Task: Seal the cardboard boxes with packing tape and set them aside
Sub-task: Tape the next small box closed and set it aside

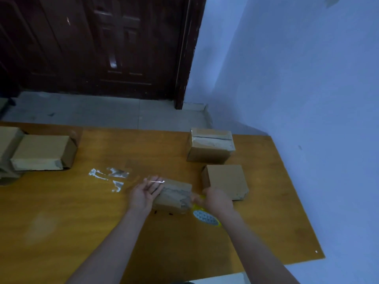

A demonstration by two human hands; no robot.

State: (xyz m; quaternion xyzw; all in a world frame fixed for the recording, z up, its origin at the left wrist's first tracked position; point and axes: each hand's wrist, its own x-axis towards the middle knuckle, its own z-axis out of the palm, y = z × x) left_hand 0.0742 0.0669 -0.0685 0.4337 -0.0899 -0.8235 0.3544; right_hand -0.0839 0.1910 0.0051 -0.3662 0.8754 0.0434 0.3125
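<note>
**Cardboard boxes: five counted, one in hand**

Cardboard, matte brown, rectangular. Centre box lies on the glossy orange table; two more at 1–2 o'clock, two at 9 o'clock. Left hand, fingers straight, presses its left end. Right hand grips a yellow tape roll at its right end.

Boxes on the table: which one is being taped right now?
The small box between the hands: left hand flat against it, right hand holding the tape roll. The other boxes sit untouched.
</note>
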